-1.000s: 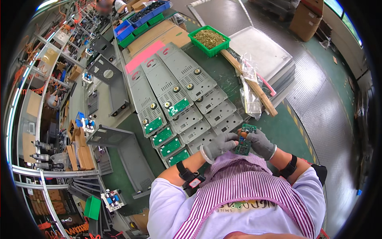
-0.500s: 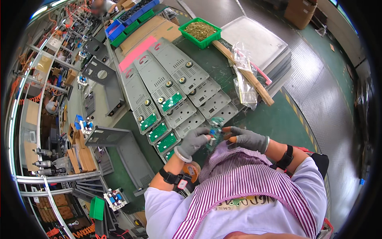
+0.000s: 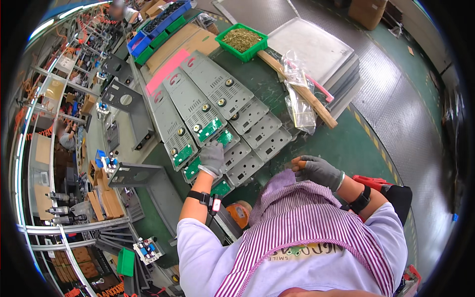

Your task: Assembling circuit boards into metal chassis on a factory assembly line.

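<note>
Near the centre of the frame, the left hand in its grey glove is laid palm-down on a small green circuit board seated at the near end of a long grey metal chassis. The fingers are held close together and flat, as though the board were being pressed into its seat; whether anything is pinched beneath them cannot be told. Several such chassis are fanned side by side on the green tabletop, their near ends turned toward the person, so that each board bay is kept within reach. Green boards are already seen in the neighbouring bays, for instance at and, and another lies lower at.

The right hand, also gloved, is held right of centre, just above the striped apron. Its fingers are curled loosely with the tips drawn together; a small object may be kept there, but it is too small to be made out.

In the upper middle of the frame a green tray of small loose parts is set beyond the chassis, apparently as a supply. A wooden batten and clear plastic bags lie right of it, beside a stack of grey panels. Blue bins are lined up at upper left.
</note>
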Tool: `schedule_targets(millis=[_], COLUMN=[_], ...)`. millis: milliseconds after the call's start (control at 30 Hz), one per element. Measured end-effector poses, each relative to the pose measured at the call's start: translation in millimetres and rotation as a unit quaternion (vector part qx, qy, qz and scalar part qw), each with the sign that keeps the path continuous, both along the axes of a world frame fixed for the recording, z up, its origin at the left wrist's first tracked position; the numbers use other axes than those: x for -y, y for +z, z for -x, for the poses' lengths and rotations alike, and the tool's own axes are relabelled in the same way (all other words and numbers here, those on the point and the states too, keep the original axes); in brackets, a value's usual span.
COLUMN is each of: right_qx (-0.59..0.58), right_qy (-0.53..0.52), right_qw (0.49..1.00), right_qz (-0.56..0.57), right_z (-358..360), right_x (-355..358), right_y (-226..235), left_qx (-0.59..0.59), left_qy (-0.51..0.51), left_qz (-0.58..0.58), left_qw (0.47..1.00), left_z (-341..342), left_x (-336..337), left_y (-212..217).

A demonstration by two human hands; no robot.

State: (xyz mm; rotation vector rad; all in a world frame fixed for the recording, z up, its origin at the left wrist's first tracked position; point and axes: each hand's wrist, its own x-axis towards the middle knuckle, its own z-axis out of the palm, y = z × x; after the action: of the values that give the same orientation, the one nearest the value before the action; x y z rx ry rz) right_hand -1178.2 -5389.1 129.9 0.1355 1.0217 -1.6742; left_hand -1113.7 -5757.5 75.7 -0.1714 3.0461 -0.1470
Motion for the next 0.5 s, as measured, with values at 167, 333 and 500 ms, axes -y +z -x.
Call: schedule_targets(millis=[167,333,500], right_qx=[-0.003,0.028,0.056], right_qy=[-0.018,-0.009,0.028], right_qw=[1.000,0.999,0.997], right_qz=[0.006,0.029,0.054], right_z=[5.9,9.8,15.5], right_x=[-2.2,-6.9,-4.0], right_y=[9.9,-6.7,-13.5], left_qx=[0.032,-0.062,-0.098], left_qy=[0.041,0.053,0.097], left_qz=[-0.022,-0.048,-0.127], left_qw=[0.998,0.996,0.982], left_z=[-7.3,-17.3,-61.9], left_x=[6.3,-25.2,-54.2], left_y=[7.0,24.5,40.5])
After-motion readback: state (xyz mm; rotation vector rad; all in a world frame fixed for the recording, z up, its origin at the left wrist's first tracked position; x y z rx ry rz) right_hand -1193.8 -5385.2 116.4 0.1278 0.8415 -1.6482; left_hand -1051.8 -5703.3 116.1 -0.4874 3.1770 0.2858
